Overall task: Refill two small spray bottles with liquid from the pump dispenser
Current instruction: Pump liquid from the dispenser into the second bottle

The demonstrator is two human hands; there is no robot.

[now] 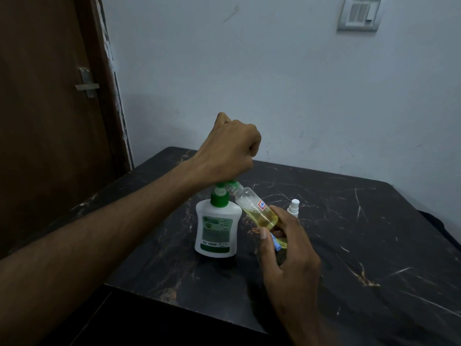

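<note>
The right hand point(287, 245) curls its thumb and fingers round the lower part of one small clear plastic spray bottle point(257, 208), which is uncapped, tilted with its threaded neck up and to the left, and partly filled with yellow liquid. The neck meets the spout of one white pump dispenser with a green pump head point(215, 228), which stands upright on the dark marbled tabletop point(349, 245). The left hand point(229, 148) is a closed fist above that pump head, its heel pressing down on it; it holds nothing visible, and the fist hides most of the pump top, so the spout itself is hard to make out.

One white spray cap point(293, 208) stands just behind the right fingers, its lower part hidden. A second yellowish bottle with a blue piece point(279, 244) lies on the table under the right hand, mostly covered.

The left forearm crosses from the lower left; the right forearm rises from the bottom edge, cut off.

One brown door with a metal latch point(50, 96) stands at left, and one grey switch plate point(359, 13) sits on the pale wall point(274, 71).
</note>
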